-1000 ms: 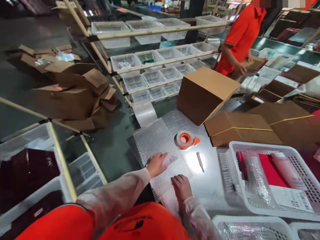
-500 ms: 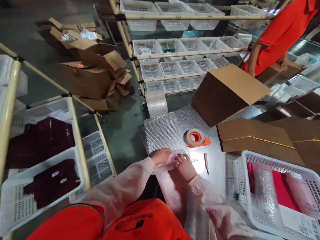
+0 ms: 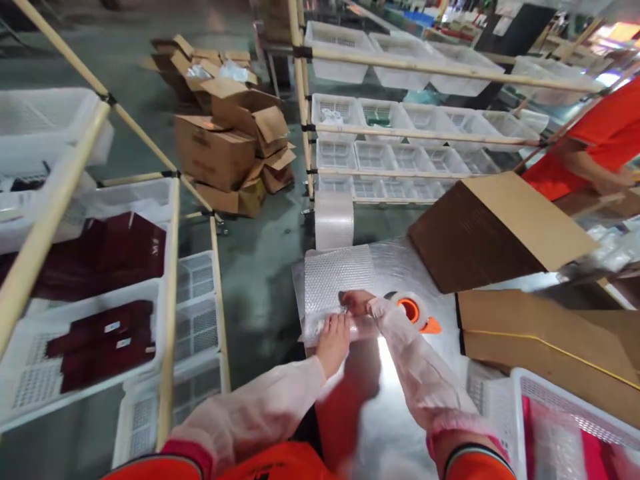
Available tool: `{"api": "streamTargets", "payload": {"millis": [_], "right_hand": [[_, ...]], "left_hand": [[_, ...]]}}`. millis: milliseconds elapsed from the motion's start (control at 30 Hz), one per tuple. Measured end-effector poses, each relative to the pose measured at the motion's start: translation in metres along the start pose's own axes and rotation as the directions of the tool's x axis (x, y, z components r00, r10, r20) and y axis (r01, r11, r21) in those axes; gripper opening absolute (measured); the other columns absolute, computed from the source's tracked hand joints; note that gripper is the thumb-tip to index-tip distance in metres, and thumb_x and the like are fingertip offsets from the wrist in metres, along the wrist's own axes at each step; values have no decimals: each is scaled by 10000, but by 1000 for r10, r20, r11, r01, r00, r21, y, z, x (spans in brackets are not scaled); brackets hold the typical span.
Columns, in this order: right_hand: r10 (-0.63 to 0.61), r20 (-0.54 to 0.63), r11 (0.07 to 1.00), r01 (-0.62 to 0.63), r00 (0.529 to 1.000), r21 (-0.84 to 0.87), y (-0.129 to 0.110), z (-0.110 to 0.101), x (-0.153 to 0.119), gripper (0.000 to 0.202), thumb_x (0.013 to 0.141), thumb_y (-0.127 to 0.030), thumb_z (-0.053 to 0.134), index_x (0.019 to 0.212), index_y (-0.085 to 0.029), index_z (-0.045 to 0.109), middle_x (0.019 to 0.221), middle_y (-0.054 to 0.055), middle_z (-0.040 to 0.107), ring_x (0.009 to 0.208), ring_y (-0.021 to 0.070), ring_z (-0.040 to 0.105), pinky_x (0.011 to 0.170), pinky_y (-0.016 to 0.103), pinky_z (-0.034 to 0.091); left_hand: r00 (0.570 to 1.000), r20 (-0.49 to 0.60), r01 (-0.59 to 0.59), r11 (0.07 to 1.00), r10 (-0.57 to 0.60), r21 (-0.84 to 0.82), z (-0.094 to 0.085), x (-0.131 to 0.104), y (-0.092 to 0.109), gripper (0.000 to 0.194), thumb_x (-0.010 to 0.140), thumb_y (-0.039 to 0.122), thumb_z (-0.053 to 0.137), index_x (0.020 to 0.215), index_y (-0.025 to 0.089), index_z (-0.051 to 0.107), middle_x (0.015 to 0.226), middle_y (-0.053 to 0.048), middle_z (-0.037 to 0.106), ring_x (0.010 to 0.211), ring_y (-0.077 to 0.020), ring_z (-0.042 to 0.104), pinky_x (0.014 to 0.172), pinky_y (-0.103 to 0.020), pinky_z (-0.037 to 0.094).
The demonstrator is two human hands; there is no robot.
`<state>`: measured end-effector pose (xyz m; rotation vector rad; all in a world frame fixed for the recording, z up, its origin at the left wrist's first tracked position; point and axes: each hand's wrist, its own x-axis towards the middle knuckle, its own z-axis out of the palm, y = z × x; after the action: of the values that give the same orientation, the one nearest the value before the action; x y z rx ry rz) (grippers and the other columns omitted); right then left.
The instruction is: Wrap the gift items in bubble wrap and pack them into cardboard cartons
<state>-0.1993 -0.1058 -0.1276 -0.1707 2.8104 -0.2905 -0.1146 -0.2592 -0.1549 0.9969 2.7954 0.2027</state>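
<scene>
Bubble wrap (image 3: 333,273) lies over the far left part of the shiny metal table (image 3: 395,400). Its near end is rolled up around something I cannot make out. My left hand (image 3: 334,343) rests with its fingers stretched out on this roll. Over the wrap just beyond it, my right hand (image 3: 357,302) has its fingers curled together; what they hold, if anything, is too small to tell. An orange tape dispenser with a clear tape roll (image 3: 409,310) lies right of my right hand, partly behind the sleeve.
A large carton (image 3: 475,233) and flat cardboard (image 3: 540,333) stand at the right, above a white basket (image 3: 517,400) with red items. Racks of white baskets (image 3: 335,155) rise ahead. Dark red pieces (image 3: 107,340) fill baskets at left. A person in red (image 3: 590,147) is at far right.
My left hand has moved onto the rolled end of the wrap. My right hand has gone forward over the wrap and curled its fingers. The view has shifted, and the knife is no longer visible.
</scene>
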Motion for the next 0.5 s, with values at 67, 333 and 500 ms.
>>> {"api": "streamTargets", "payload": {"millis": [67,333,500], "right_hand": [[-56,60,997,59,997,-50,1,-2,-10,197,956,-186,562,1083,-116,695,1089,66,688,992,148,649,915,293,472],[-67,102,985,82,992,-155,-19,46,-97,456,908,-97,533,1363,-91,547,1333,203,610,1220,289,575,1044,429,462],[-181,173,969,206,968,-137,-7,37,-94,854,613,-306,911,1365,-122,551,1355,200,582,1273,357,513,1090,483,422]], "left_hand": [[1000,22,0,1000,1,-18,2,13,-6,470,980,79,312,1405,70,513,1391,-230,563,1291,-338,515,1069,-490,390],[978,204,-2,976,47,-217,-13,0,-11,448,830,85,543,1278,71,545,1218,-192,637,1163,-314,567,1047,-444,390],[924,379,63,954,55,-292,-13,16,-28,690,567,264,824,1191,102,578,1153,-141,679,1065,-294,631,944,-359,478]]}}
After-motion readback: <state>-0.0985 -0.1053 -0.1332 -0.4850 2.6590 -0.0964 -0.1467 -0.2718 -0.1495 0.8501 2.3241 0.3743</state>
